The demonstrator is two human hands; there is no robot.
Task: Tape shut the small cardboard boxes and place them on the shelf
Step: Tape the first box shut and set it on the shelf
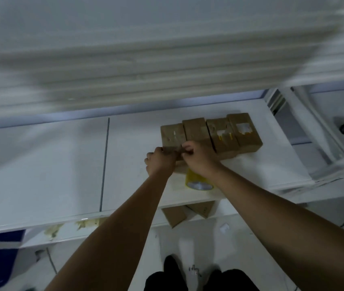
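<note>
Just near the row of boxes [211, 133], left hand [160, 160] and right hand [198, 158] both grip a small box [180, 167] between them, tape roll [196, 182] nearer.

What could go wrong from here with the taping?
1. The tape roll sits by the front edge of the white surface, under the right forearm; drawing back could knock it off.
2. The left hand and right hand grip the front box close against the row of boxes; a tug may shove them askew.
</note>
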